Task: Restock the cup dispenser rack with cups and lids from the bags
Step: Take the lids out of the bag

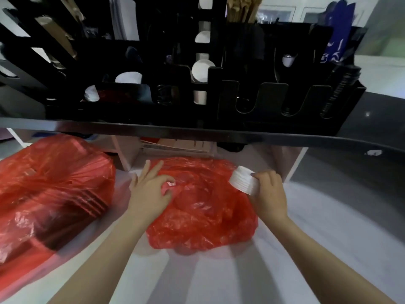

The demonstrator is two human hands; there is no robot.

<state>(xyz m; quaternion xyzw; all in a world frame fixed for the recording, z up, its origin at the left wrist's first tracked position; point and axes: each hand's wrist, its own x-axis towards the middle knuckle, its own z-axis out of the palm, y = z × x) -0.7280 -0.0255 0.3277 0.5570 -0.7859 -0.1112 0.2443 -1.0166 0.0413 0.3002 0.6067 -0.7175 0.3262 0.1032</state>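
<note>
Two bare forearms reach forward from the bottom of the view over a pale surface. Between them lies a crumpled red plastic bag, lying fairly flat. The left hand rests on the bag's upper left edge, palm down, with thumb and forefinger pinching a small fold of the red plastic while the other fingers stretch out straight toward the back. The right hand is raised just past the bag's right edge, fingers curled around a short stack of white lids, which is tilted so its top faces up and to the left.

To the left sits a second, fuller red bag, with ridged dark shapes showing through the plastic; what they are is unclear.

Above the hands, on a dark shelf edge, stands a black dispenser rack with U-shaped slots along its front. A few white cups show in its left and middle compartments, and black ribbed stacks sit at its right end. Brown wooden sticks stand behind the rack at the top.
</note>
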